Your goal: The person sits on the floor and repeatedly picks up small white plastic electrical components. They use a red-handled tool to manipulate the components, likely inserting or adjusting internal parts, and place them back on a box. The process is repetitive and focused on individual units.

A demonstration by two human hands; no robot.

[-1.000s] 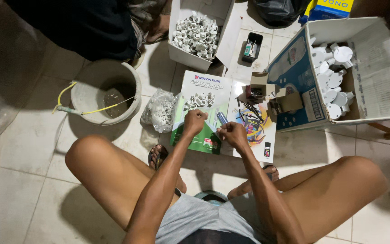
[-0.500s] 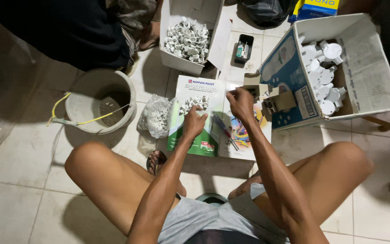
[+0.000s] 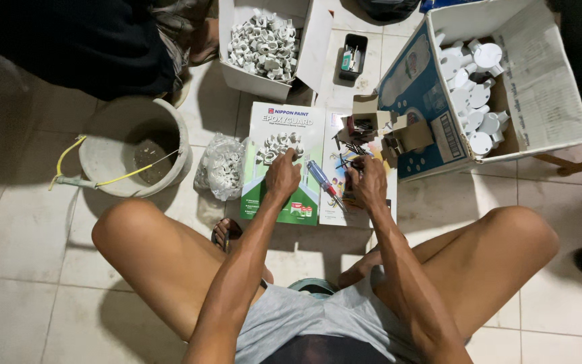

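Note:
I squat on a tiled floor over a green and white booklet (image 3: 264, 195). My left hand (image 3: 283, 176) rests closed on a small heap of white plastic clips (image 3: 279, 145) lying on that booklet. My right hand (image 3: 368, 180) is curled over a scatter of dark screws (image 3: 353, 149) on a second printed sheet; what it pinches is too small to tell. A screwdriver with a red and blue handle (image 3: 320, 179) lies between my hands. A small open brown carton (image 3: 366, 123) of screws stands just beyond the right hand.
A white box (image 3: 318, 40) full of white clips stands at the back. A big open carton (image 3: 540, 81) of round white boxes is on the right. A dirty bucket (image 3: 102, 158) and a clear bag of clips (image 3: 222, 168) are on the left. Another person crouches at the top left.
My right hand has drawn back from the small brown carton toward me and now sits over the screws. My left hand stays on the clips.

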